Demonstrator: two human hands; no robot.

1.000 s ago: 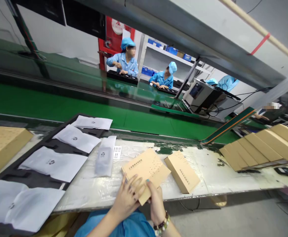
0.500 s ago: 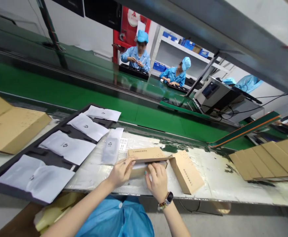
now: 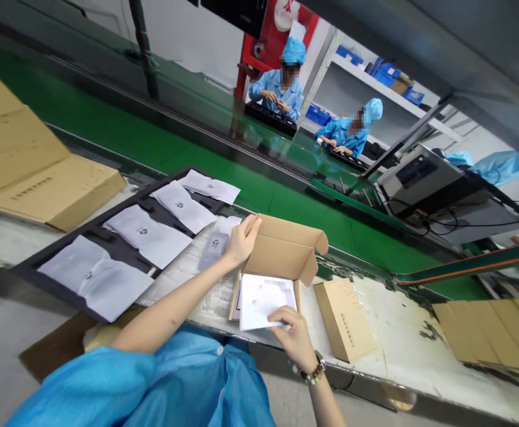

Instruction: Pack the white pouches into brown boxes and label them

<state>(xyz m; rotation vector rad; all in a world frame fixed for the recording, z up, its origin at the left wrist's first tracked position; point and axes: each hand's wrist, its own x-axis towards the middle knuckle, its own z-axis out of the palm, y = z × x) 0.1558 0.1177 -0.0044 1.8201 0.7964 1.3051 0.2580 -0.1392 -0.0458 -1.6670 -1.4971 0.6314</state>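
Observation:
A small brown cardboard box (image 3: pixel 281 235) stands on the bench in front of me with its lid raised. My left hand (image 3: pixel 244 238) grips the lid's upper left edge, fingers closed on it. Low in the box, my right hand (image 3: pixel 293 333) pinches the near edge of a flat white sheet-like piece (image 3: pixel 263 296), which is tilted up at the front; I cannot tell if it is a card or a booklet. Right of it sits a closed cardboard box (image 3: pixel 346 320). A white pouch (image 3: pixel 216 244) lies partly behind my left forearm.
A black tray (image 3: pixel 81 228) with several white pouches (image 3: pixel 150 234) lies to the left. Beyond it rests a larger open carton (image 3: pixel 63 190). Several brown boxes (image 3: pixel 486 329) lean at the right. Behind the bench runs a green conveyor (image 3: pixel 277 196); two co-workers (image 3: pixel 281 89) sit across it.
The box lid has swung open, raised by my left hand. My right hand has moved to the near edge of the white piece and grips it. The view has shifted and tilted.

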